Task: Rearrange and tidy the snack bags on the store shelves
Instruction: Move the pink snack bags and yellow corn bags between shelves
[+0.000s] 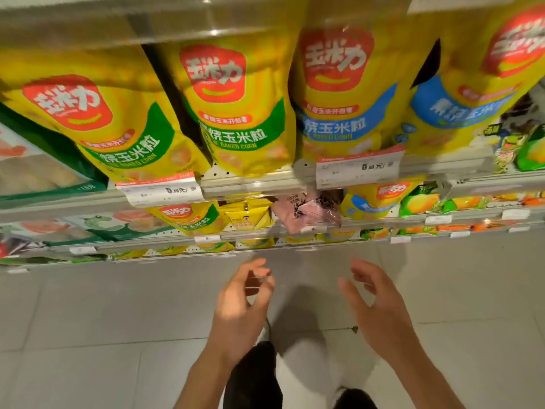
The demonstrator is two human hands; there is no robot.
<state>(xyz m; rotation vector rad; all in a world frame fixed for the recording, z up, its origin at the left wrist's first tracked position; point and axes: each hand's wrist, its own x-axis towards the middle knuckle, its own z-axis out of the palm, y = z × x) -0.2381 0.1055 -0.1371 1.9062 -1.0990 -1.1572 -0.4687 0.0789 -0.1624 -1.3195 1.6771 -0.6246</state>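
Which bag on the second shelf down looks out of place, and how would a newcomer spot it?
Start at the top shelf with its row of big yellow corn bags, then drop to the shelf just below. Under the right-hand price tag lies a pink bag, tilted. It is the only pink one there, dark-speckled, between a small yellow bag and a yellow-and-blue bag.

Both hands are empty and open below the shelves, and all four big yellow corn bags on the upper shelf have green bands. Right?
Not quite. In the head view only the two left bags have green bands; the two right bags have blue bands. Left hand and right hand are indeed empty and open.
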